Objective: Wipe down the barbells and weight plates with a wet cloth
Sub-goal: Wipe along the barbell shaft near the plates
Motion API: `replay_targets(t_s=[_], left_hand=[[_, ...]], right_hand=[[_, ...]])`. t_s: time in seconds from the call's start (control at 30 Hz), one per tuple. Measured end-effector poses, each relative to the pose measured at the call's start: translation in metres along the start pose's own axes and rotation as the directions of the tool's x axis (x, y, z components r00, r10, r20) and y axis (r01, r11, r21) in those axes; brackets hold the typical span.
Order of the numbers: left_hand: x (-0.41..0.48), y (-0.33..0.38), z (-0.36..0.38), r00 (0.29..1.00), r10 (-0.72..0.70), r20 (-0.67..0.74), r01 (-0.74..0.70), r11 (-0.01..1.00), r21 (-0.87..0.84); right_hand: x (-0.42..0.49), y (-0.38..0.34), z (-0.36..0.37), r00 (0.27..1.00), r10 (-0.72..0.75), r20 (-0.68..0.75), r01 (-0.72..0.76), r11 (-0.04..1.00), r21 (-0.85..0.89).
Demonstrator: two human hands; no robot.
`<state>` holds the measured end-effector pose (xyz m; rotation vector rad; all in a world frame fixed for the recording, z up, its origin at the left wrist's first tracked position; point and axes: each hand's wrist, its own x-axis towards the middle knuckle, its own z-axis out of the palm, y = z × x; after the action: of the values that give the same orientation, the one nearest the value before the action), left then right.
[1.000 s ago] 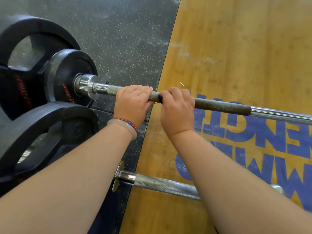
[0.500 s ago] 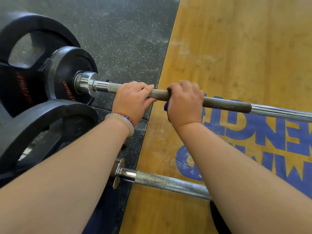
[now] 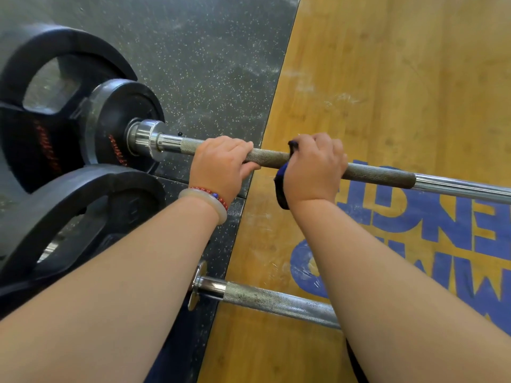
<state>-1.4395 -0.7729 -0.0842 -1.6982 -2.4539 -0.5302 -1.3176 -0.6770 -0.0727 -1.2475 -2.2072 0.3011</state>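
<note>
Barbell [image 3: 378,175] wipe | your left hand [image 3: 221,164] grips it near the collar [image 3: 146,139] | your right hand [image 3: 318,170], clenched round bar and blue cloth [image 3: 280,186], has slid farther from the collar | wiping is advancing; weight plates [image 3: 119,120] behind the collar likely remain.

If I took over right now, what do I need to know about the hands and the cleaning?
The left hand grips the upper barbell on its rough part, near the weight plates.
The right hand holds the blue cloth round that bar, right beside it.
A second barbell lies lower, nearer you.
Done: cannot tell how much is wiped.
Left: finish this bar, then the second barbell and the plates.
</note>
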Motion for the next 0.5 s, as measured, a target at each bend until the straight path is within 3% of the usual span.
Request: replay_targets(t_s=[0.13,0.2,0.33,0.37,0.5], left_hand=[[0.000,0.002,0.002,0.999,-0.004,-0.041,0.002,0.999,-0.035],[0.000,0.003,0.002,0.999,-0.002,-0.048,0.000,0.999,-0.041],[0.000,0.005,0.001,0.999,-0.026,-0.021,0.025,0.999,-0.020],[0.000,0.004,0.001,0.999,-0.027,-0.026,0.027,0.999,-0.019],[0.003,0.000,0.004,0.999,-0.016,-0.040,0.013,0.998,-0.059]], right_hand=[[-0.025,-0.013,0.010,0.944,-0.328,0.034,0.327,0.945,0.020],[-0.020,-0.009,0.008,0.938,-0.343,0.050,0.345,0.939,-0.019],[0.005,0.001,0.005,0.999,-0.038,-0.009,0.037,0.999,-0.036],[0.005,-0.003,0.005,0.999,-0.039,-0.011,0.039,0.999,-0.039],[-0.014,-0.018,0.012,0.935,-0.341,0.094,0.342,0.940,0.000]])
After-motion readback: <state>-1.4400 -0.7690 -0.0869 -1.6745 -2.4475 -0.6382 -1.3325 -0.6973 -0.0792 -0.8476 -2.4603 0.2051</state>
